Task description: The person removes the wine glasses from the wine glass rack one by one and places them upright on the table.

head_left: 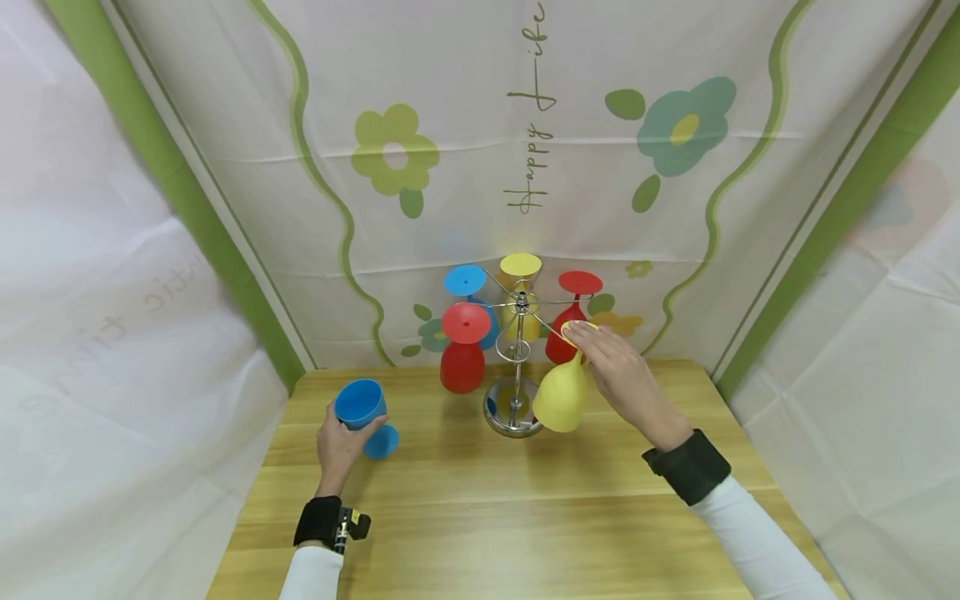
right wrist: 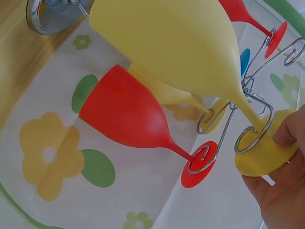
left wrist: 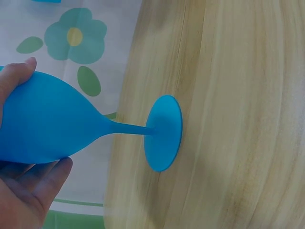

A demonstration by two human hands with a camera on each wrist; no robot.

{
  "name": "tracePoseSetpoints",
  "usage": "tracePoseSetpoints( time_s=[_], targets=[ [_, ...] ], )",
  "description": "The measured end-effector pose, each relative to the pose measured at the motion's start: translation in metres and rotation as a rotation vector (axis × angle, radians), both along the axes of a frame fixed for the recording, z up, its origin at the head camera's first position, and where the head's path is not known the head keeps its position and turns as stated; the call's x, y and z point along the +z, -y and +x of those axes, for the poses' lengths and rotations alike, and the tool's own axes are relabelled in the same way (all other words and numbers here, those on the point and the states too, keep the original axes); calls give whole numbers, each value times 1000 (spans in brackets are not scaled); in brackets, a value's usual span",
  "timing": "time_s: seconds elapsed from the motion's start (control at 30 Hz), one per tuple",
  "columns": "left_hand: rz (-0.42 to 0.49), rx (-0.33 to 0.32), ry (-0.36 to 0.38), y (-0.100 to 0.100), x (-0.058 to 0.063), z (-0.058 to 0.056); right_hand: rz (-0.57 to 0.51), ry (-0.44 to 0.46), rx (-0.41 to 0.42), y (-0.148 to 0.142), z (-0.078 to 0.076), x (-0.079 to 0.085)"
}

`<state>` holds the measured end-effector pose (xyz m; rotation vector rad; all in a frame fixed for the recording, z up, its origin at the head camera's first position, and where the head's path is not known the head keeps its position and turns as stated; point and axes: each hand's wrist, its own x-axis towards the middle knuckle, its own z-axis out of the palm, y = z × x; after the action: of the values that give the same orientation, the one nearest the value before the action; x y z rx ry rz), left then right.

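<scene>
My left hand (head_left: 341, 442) grips a blue plastic goblet (left wrist: 57, 117) by its bowl, upright, mouth up. Its foot (left wrist: 164, 133) is over the table's left part; whether it touches the wood I cannot tell. With my right hand (head_left: 622, 371) I pinch the foot of a yellow goblet (head_left: 561, 396) that hangs bowl down at the front right of a chrome goblet rack (head_left: 517, 367). In the right wrist view its stem sits inside a curled wire hook (right wrist: 259, 136), and thumb and fingers hold the yellow foot (right wrist: 269, 152).
Around the rack hang a red goblet (head_left: 462, 367) at front left, a blue one (head_left: 465, 281) behind it, another yellow one (head_left: 521, 265) at the back and a red one (right wrist: 128, 112) at right. The wooden table (head_left: 465, 533) meets a printed cloth wall (head_left: 480, 167) behind.
</scene>
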<state>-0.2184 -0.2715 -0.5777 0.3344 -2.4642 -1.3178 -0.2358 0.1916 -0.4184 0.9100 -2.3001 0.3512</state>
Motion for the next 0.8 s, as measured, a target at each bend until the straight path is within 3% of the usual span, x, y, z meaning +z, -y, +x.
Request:
tracePoseSetpoints(
  time_s=[0.3, 0.8],
  targets=[
    [7, -8, 3, 1, 0, 0, 11, 8, 25, 10, -1, 5],
    [10, 1, -8, 0, 0, 3, -23, 10, -28, 26, -14, 9]
  ],
)
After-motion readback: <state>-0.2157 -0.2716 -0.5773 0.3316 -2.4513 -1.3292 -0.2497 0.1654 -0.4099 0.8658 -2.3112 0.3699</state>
